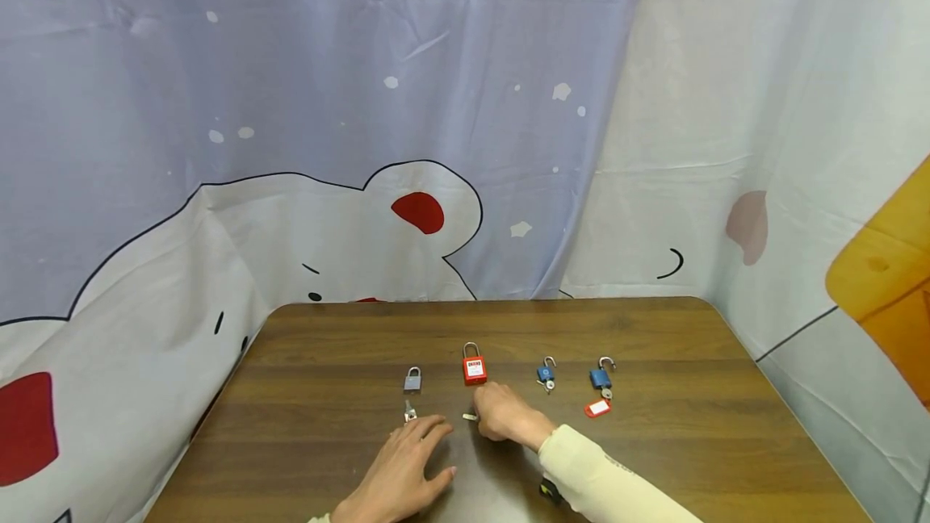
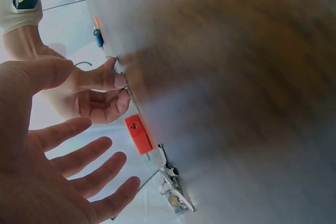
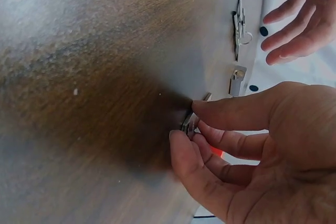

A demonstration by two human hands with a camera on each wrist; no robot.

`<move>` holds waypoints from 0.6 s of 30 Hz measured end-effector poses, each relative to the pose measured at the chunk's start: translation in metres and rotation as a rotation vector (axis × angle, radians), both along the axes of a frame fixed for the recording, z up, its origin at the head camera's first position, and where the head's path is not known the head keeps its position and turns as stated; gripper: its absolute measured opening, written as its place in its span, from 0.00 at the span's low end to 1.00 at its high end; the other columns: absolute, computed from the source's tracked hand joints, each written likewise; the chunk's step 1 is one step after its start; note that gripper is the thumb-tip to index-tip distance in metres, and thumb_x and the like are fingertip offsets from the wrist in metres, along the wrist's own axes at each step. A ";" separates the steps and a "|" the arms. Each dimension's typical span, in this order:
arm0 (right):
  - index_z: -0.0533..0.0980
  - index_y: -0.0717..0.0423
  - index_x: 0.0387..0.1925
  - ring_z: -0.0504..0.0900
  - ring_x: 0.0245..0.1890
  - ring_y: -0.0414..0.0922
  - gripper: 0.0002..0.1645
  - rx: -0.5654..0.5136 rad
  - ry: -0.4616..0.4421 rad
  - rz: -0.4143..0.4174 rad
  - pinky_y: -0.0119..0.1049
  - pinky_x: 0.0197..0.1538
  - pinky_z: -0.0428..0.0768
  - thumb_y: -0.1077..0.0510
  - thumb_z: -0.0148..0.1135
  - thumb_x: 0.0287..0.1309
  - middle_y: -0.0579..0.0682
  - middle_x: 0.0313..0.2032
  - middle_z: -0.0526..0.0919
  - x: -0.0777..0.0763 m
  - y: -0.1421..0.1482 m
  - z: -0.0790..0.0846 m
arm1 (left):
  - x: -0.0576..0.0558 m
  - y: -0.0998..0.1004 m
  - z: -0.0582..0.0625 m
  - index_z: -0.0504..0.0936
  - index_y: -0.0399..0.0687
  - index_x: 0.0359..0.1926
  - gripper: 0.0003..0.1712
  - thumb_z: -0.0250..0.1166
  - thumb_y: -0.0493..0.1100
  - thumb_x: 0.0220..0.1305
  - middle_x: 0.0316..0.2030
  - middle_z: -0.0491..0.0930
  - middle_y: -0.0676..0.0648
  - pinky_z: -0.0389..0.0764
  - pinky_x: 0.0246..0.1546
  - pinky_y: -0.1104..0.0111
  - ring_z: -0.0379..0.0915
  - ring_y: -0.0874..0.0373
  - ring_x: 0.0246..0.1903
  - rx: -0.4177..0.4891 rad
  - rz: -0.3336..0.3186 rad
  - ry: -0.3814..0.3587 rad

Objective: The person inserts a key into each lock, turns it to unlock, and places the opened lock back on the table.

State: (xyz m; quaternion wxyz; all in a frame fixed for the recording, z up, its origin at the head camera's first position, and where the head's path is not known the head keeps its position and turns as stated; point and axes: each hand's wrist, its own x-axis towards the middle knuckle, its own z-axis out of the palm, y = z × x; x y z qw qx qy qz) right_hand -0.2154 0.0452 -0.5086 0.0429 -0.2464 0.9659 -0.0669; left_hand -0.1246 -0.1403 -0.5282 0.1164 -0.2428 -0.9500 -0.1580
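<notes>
At the middle of the table, my right hand [image 1: 503, 412] pinches a small silver key [image 1: 470, 416] between thumb and fingers, low at the tabletop. In the right wrist view the key [image 3: 189, 123] shows between the fingertips, partly covered by them. Just beyond stands a red padlock [image 1: 475, 370] with a white label, its shackle closed. My left hand [image 1: 403, 470] hovers with spread fingers and holds nothing. Near its fingertips lie silver keys [image 1: 410, 411], in front of a grey padlock [image 1: 412, 382] with a closed shackle.
To the right lie two blue padlocks, one smaller [image 1: 546, 374] and one larger [image 1: 600, 379], both with shackles swung open and keys attached. A red tag [image 1: 597, 408] hangs at the larger one. Behind the wooden table [image 1: 327, 329] hangs a printed curtain [image 1: 436, 87].
</notes>
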 end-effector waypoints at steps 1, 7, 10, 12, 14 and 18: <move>0.67 0.47 0.08 0.67 0.17 0.40 0.16 0.003 0.002 0.003 0.34 0.20 0.67 0.66 0.64 0.34 0.42 0.16 0.69 0.000 0.000 0.000 | 0.000 0.000 0.000 0.74 0.53 0.56 0.31 0.64 0.60 0.53 0.57 0.73 0.49 0.73 0.53 0.50 0.69 0.51 0.57 0.003 -0.001 -0.005; 0.66 0.47 0.09 0.66 0.17 0.40 0.17 -0.005 -0.012 0.011 0.33 0.20 0.66 0.67 0.63 0.34 0.42 0.15 0.69 0.000 0.001 0.000 | 0.001 0.001 0.001 0.73 0.53 0.57 0.31 0.64 0.59 0.53 0.57 0.73 0.48 0.73 0.54 0.47 0.69 0.49 0.57 0.014 -0.005 -0.030; 0.67 0.47 0.11 0.66 0.18 0.40 0.16 -0.027 -0.034 0.020 0.32 0.21 0.66 0.67 0.64 0.34 0.42 0.16 0.68 -0.001 0.002 -0.001 | 0.000 0.001 0.002 0.74 0.53 0.56 0.31 0.64 0.59 0.53 0.57 0.73 0.49 0.73 0.53 0.48 0.69 0.50 0.57 0.013 -0.007 -0.023; 0.69 0.48 0.15 0.67 0.20 0.39 0.14 -0.044 -0.043 0.030 0.31 0.22 0.66 0.67 0.65 0.34 0.41 0.17 0.69 -0.002 0.004 -0.001 | 0.000 0.001 0.002 0.74 0.53 0.56 0.31 0.64 0.59 0.53 0.57 0.73 0.49 0.73 0.53 0.48 0.69 0.50 0.57 0.012 -0.009 -0.019; 0.71 0.48 0.19 0.67 0.21 0.39 0.13 -0.053 -0.047 0.041 0.30 0.24 0.67 0.66 0.66 0.34 0.41 0.19 0.70 -0.003 0.006 -0.001 | 0.000 0.001 0.002 0.74 0.53 0.56 0.31 0.64 0.60 0.53 0.57 0.73 0.49 0.73 0.53 0.48 0.69 0.50 0.57 0.010 -0.009 -0.019; 0.73 0.49 0.24 0.69 0.22 0.39 0.13 -0.073 -0.059 0.054 0.30 0.25 0.67 0.66 0.66 0.35 0.41 0.20 0.72 -0.003 0.008 -0.002 | 0.001 0.001 0.003 0.74 0.53 0.56 0.31 0.64 0.60 0.53 0.57 0.74 0.50 0.73 0.53 0.49 0.69 0.51 0.57 0.009 -0.010 -0.024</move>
